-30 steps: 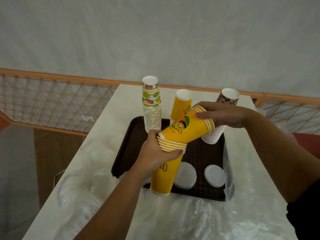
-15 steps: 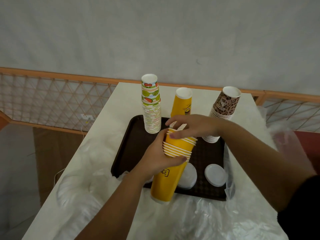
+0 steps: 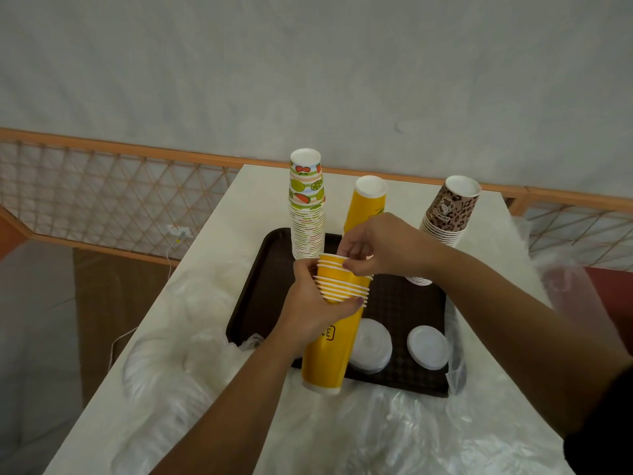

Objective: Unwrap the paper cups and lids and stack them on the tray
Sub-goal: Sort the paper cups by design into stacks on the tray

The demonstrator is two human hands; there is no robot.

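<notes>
We are holding a tall stack of yellow paper cups [image 3: 337, 323] over the front edge of the brown tray [image 3: 270, 279], mouths up. Our left hand [image 3: 313, 308] is wrapping its fingers around the upper part of the stack, just under the bunched white rims, while our right hand [image 3: 375, 248] is pinching the rim of the topmost cups with curled fingertips.

To do this step well, we judge that we should be keeping the left hand firm but not crushing, since paper walls dent easily, and letting the right hand align the top cups so that they nest squarely. The stack's foot is hanging at the tray's front edge, partly over the crumpled plastic wrap [image 3: 394, 430]; we would be moving it farther onto the tray before letting go, so it stands on a flat base.

The stack's long axis is running nearly upright, leaning slightly so that its base sits nearer us than its top, the open mouths facing up. By contrast, the fruit-print cup stack [image 3: 307, 214], the second yellow stack [image 3: 368, 204] and the leopard-print stack [image 3: 448, 214] at the tray's far side are all standing mouth down. Two piles of white lids [image 3: 428, 346] are lying flat on the tray, just right of our stack. Everything is resting on the white surface [image 3: 260, 193].
</notes>
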